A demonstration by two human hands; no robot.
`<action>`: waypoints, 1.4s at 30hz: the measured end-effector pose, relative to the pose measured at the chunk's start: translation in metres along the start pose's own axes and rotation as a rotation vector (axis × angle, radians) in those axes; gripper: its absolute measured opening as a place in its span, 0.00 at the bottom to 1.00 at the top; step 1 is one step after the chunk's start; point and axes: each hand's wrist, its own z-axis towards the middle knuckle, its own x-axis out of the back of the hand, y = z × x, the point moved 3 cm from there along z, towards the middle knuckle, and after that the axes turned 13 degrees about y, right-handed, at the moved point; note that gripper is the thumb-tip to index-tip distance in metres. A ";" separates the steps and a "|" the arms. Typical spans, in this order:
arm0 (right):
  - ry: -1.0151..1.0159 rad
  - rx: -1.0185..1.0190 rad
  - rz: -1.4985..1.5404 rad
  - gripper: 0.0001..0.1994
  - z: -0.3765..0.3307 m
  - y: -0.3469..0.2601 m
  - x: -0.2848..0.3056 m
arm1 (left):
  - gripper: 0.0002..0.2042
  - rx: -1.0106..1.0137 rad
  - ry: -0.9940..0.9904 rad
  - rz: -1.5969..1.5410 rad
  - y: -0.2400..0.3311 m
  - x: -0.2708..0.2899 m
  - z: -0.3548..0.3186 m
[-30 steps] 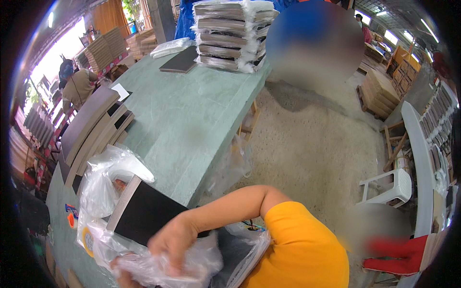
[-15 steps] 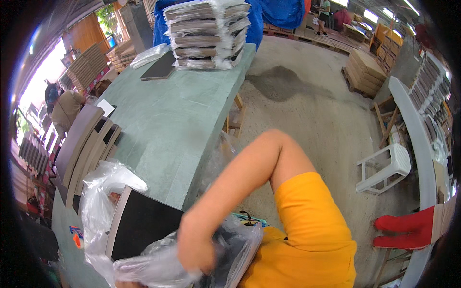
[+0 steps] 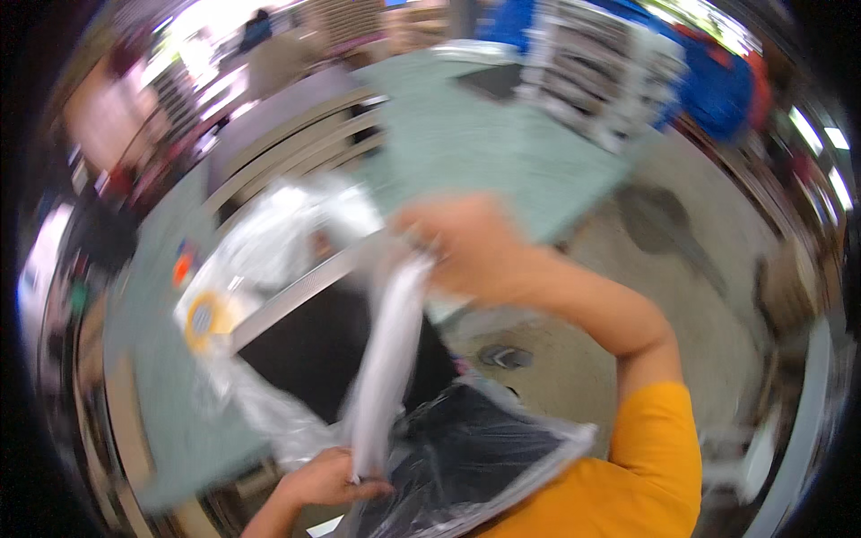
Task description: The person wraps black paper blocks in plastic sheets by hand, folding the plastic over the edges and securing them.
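A flat black panel [image 3: 305,354] with a pale edge lies at the near side of the green table [image 3: 484,134]. Between my two hands a strip of clear plastic bag [image 3: 392,359] is pulled taut across the panel. My right hand [image 3: 462,242], blurred by motion, grips its upper end. Below, my left hand [image 3: 327,480] is closed on the lower end, thumb outward. A dark panel in clear plastic [image 3: 484,448] lies against my front. Crumpled clear plastic [image 3: 287,233] is heaped beyond the black panel.
A stack of wrapped panels [image 3: 583,76] stands at the table's far end, beside a dark flat panel [image 3: 493,82]. Long grey-brown panels [image 3: 287,134] are piled at the left. A small orange object [image 3: 183,269] lies nearby. Another person [image 3: 282,63] is beyond the table.
My right hand has risen from low over the plastic to the panel's far side, stretching the plastic. My left hand has come into clear view. The whole view has turned left.
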 end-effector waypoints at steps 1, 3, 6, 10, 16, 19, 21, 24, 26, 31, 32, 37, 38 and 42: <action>0.150 -0.072 -0.047 0.13 -0.006 0.009 0.022 | 0.08 -0.010 -0.035 -0.344 0.025 0.011 -0.001; 0.290 -0.170 -0.007 0.12 -0.013 0.019 0.001 | 0.09 0.411 0.933 -0.554 -0.034 0.021 -0.045; -0.187 0.194 0.048 0.14 -0.075 -0.037 -0.083 | 0.17 0.715 1.423 -0.060 -0.099 0.056 -0.089; -0.012 0.179 -0.190 0.25 -0.050 -0.001 -0.072 | 0.26 0.465 1.399 0.429 -0.076 0.071 -0.055; 0.012 0.110 -0.361 0.29 -0.052 0.023 -0.055 | 0.38 0.444 1.152 0.559 -0.026 0.075 -0.021; -0.003 -0.031 -0.093 0.22 -0.063 0.024 -0.031 | 0.33 0.180 1.241 0.602 -0.020 0.066 -0.039; -0.089 -0.309 0.348 0.18 -0.070 0.034 -0.020 | 0.23 0.058 1.279 0.227 -0.021 0.066 -0.053; -0.310 -0.801 1.209 0.19 -0.093 0.056 -0.020 | 0.17 0.098 0.994 -0.686 -0.044 0.058 -0.065; -0.624 -0.884 1.135 0.19 -0.147 0.090 -0.034 | 0.16 0.254 0.630 -1.179 -0.077 0.011 -0.073; -0.297 -1.694 1.094 0.10 -0.272 0.092 -0.108 | 0.12 0.713 0.541 -1.450 -0.145 -0.134 -0.063; -0.433 -1.555 0.957 0.09 -0.318 0.116 -0.127 | 0.13 0.828 0.591 -1.537 -0.132 -0.133 -0.053; -0.741 -0.957 0.098 0.10 -0.341 0.144 -0.160 | 0.13 0.878 0.689 -0.840 -0.176 -0.150 -0.053; -0.845 -0.746 -0.087 0.11 -0.306 0.132 -0.148 | 0.13 0.829 0.668 -0.521 -0.179 -0.136 -0.058; -0.576 -0.989 0.589 0.14 -0.138 0.048 -0.054 | 0.09 0.540 0.772 -0.428 -0.063 -0.013 -0.055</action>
